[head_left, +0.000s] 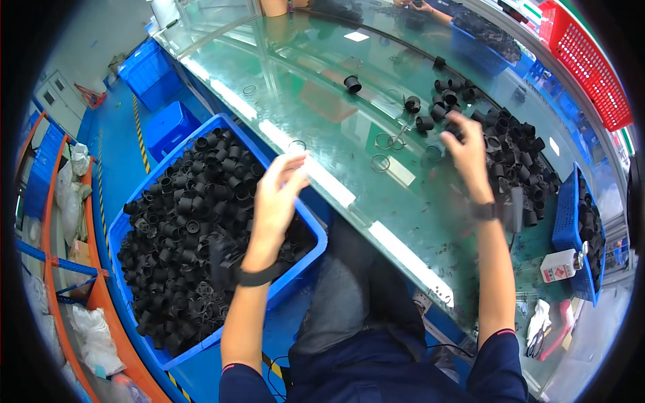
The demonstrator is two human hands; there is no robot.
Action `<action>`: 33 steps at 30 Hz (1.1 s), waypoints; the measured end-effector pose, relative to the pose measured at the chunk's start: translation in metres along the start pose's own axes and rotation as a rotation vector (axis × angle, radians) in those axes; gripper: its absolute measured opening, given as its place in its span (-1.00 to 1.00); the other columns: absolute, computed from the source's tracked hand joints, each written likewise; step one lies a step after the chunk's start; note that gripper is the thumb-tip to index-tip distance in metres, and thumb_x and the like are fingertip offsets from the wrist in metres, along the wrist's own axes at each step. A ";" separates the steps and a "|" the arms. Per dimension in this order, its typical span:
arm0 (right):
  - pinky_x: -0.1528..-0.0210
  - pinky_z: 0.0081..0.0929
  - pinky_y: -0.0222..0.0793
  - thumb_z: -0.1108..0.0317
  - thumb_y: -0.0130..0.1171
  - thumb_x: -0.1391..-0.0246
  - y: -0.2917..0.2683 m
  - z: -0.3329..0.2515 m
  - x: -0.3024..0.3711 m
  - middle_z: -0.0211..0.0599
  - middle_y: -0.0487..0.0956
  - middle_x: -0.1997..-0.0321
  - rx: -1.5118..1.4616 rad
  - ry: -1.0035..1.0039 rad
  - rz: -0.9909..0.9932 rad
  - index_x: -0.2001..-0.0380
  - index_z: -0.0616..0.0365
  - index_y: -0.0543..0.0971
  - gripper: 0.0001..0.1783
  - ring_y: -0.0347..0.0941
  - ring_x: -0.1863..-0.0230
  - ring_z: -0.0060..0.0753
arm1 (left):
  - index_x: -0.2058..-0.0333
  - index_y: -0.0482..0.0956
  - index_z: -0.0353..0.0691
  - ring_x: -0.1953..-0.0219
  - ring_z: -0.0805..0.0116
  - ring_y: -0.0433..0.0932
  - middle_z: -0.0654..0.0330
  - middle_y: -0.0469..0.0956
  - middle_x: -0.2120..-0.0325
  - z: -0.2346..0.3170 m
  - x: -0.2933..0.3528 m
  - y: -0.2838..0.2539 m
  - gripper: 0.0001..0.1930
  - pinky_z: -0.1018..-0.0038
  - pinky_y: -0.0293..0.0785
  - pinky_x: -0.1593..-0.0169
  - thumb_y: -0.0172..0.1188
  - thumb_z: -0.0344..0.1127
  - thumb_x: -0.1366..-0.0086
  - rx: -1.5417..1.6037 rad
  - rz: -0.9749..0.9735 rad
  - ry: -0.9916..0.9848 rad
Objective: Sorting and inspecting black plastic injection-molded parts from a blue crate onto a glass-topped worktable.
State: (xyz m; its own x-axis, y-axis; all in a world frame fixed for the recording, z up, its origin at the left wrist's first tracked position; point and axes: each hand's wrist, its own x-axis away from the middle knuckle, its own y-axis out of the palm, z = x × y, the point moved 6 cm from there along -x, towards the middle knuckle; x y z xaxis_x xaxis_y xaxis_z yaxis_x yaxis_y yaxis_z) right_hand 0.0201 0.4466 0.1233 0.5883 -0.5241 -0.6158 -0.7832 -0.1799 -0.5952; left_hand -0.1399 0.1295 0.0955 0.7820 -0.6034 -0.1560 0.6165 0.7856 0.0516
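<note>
The left hand point(277, 188) has its fingers drawn close together by a thin ring point(296, 146) over the desk's point(363, 195) near edge; whether they grip it, I can't tell. A loose hold could drop it into the blue tub point(320, 236) at left. The right hand's point(468, 151) fingers stand apart by the black cylinders point(517, 144) heaped at right; a brush could send some rolling. The white bottle's point(557, 266) red-marked label is too small to read.

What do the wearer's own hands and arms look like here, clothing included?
The left hand and right hand are ungloved. A black band circles each wrist: left band, right band. The forearms are bare below short navy sleeves, whose cuffs carry thin reddish edging. No markings are legible on the bands.
</note>
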 end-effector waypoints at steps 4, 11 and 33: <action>-0.20 -0.26 0.11 0.31 0.20 0.07 -0.012 0.003 -0.007 -0.05 0.35 -0.08 0.328 0.006 0.219 -0.05 0.08 0.41 -0.47 0.22 -0.16 -0.06 | 0.09 0.48 -0.29 0.14 0.41 0.47 0.14 0.50 0.16 -0.031 0.042 -0.124 -0.73 0.51 0.41 0.09 0.06 -0.41 -0.22 -0.351 0.270 -0.049; -0.20 -0.29 0.10 0.32 0.17 0.04 0.053 -0.062 0.016 -0.14 0.39 -0.03 -0.118 -0.149 -0.287 -0.02 0.09 0.41 -0.52 0.23 -0.15 -0.12 | 0.00 0.38 -0.20 -0.04 0.09 0.33 0.00 0.37 0.08 -0.073 0.096 -0.183 -0.53 0.31 0.38 0.04 0.20 -0.33 -0.06 -0.955 0.180 -0.129; -0.17 -0.18 0.20 0.36 0.15 0.06 0.167 -0.157 -0.092 0.08 0.25 -0.13 -0.001 -0.489 -0.172 -0.06 -0.12 0.37 -0.47 0.23 -0.12 0.13 | -0.09 0.31 -0.16 0.12 -0.18 0.44 -0.16 0.31 0.13 -0.146 0.094 -0.076 -0.42 0.18 0.42 0.06 0.13 0.04 -0.17 -0.947 -0.440 -0.295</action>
State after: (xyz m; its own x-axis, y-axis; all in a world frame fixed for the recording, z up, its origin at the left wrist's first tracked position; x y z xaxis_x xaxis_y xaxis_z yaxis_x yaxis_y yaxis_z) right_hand -0.1959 0.3341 0.1617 0.7337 -0.0362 -0.6786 -0.6669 -0.2300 -0.7088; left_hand -0.1271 0.0330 -0.0673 0.5787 -0.7677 0.2752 0.6262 0.2021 -0.7530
